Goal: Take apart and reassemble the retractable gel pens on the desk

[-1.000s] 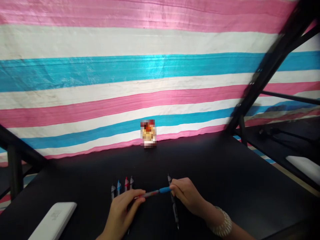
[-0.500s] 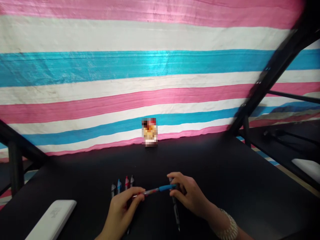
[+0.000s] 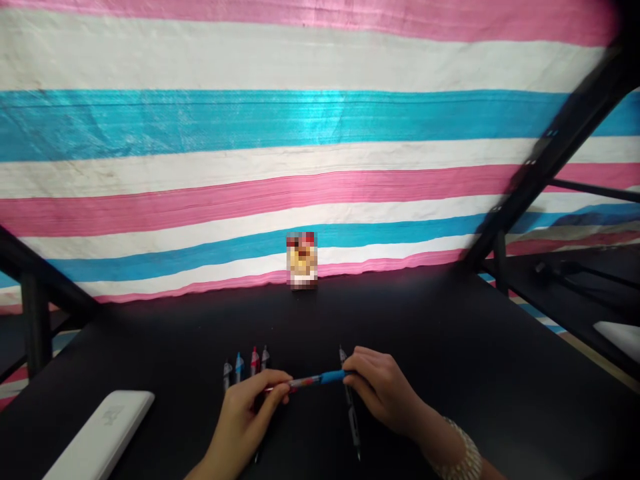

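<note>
Both hands hold one pen (image 3: 314, 381) with a clear barrel and a blue grip, level above the black table (image 3: 425, 347). My left hand (image 3: 245, 420) pinches its left end between thumb and fingers. My right hand (image 3: 383, 390), with a beaded bracelet at the wrist, pinches the blue end. Under my right hand a dark pen (image 3: 351, 410) lies on the table, pointing away from me. Several pens (image 3: 245, 367) with black, blue and red parts lie side by side just beyond my left hand.
A flat white case (image 3: 97, 437) lies at the table's near left. A small blurred box (image 3: 302, 260) stands at the far edge against a pink, white and blue striped sheet (image 3: 300, 133). Black metal frame bars (image 3: 545, 153) rise at right and left.
My right fingers opened a little around the blue end and have closed on it again. The view has tilted slightly; the pen stays between both hands.
</note>
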`<state>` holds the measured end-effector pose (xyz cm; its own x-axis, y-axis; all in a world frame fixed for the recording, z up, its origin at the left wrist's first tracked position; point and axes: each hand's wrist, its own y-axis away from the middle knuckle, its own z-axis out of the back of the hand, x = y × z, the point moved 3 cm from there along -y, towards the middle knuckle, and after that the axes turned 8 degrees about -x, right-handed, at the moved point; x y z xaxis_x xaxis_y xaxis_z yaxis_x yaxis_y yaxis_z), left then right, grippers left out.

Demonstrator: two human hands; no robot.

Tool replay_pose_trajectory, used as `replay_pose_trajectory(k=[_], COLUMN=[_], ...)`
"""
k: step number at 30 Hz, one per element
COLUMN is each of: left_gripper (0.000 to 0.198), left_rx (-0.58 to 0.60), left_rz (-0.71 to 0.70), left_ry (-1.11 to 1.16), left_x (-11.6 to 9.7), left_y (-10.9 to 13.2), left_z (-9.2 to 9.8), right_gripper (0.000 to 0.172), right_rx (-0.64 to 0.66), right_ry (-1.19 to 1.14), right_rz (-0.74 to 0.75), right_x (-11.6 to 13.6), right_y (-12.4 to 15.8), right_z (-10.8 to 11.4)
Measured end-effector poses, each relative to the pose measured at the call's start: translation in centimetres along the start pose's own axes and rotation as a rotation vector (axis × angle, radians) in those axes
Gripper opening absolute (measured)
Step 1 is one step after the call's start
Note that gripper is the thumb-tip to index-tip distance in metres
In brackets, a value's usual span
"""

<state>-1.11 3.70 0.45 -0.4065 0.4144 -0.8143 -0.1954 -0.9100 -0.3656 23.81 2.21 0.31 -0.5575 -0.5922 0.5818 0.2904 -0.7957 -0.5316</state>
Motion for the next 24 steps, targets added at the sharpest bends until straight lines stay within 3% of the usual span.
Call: replay_pose_trajectory(k=[5,12,18,21,24], left_gripper=[0.014,0.018,0.023,0.019,0.010], left_rx=[-0.012,-0.070,-0.216,-0.172,-0.128], left_rz=[-0.067,-0.306,-0.358,-0.267,0.043], left_ry=[-0.025,-0.067,-0.058,-0.004,0.134], left_x=[0.6,0.9,0.2,-0.1,0.2], left_y=[0.2,1.1,1.9,1.2,0.4], left_z=[0.0,0.0,0.4,0.5,0.6], right_gripper=[0.028,0.043,0.050,0.052,0.054], right_rx=[0.033,0.069,0.127,0.126,0.120], right_ry=[0.014,-0.109,-0.291,-0.367,-0.421], right_rz=[-0.006,-0.147,-0.307,-0.389,-0.444], right_x=[0.0,0.1,0.2,0.1,0.2], right_y=[0.1,0.2,0.1,0.0,0.0], right_z=[-0.3,-0.6,-0.6,-0.6,-0.8])
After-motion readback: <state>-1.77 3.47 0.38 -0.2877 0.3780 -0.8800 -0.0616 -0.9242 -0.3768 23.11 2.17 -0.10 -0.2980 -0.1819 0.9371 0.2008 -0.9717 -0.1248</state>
